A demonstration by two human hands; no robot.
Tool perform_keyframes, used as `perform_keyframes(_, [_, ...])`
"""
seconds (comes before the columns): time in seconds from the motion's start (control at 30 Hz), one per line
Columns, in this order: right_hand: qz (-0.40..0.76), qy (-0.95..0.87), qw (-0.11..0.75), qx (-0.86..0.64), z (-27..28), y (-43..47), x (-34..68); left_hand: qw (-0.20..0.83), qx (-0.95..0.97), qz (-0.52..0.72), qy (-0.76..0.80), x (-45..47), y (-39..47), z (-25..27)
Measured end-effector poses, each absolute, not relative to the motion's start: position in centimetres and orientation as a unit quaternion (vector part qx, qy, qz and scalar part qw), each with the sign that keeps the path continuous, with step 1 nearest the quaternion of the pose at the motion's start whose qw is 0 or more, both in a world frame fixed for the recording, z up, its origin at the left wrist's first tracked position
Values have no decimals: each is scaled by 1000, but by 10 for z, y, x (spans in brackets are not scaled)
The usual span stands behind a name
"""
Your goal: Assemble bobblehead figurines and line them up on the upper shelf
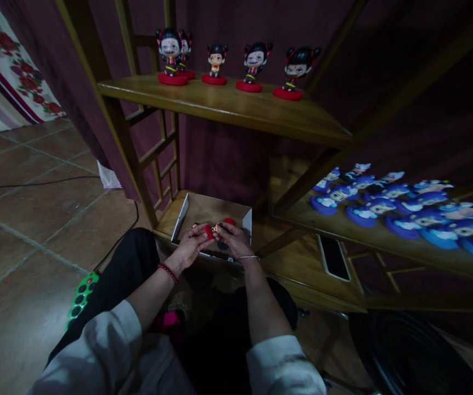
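Over a shallow cardboard box (215,204) on the low shelf, both my hands hold one small figurine (215,229) with a red base. My left hand (192,244) has its fingers closed on the red base side. The fingers of my right hand (232,239) pinch the figurine's other end, its head side. Another red round piece (229,221) shows in the box just behind my right hand. What else lies in the box is mostly hidden by my hands and dim light.
Several black-haired figurines on red bases, one a seated figurine (215,59), stand on the upper shelf (220,104). Several blue figurines (374,208) fill the right shelf. A phone (334,258) lies on the lower board. A green power strip (82,296) with a cable is on the floor.
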State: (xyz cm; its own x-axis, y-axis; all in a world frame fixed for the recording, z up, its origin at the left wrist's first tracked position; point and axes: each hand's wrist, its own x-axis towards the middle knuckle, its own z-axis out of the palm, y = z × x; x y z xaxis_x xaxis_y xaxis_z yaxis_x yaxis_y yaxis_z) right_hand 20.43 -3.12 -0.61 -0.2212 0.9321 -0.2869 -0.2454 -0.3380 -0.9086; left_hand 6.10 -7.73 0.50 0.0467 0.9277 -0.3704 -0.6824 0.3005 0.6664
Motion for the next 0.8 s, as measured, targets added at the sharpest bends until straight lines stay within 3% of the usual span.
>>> perform_keyframes(0.8, [681,-413,410,-445,1,-36,202,699,143,582,391,55,-89,9])
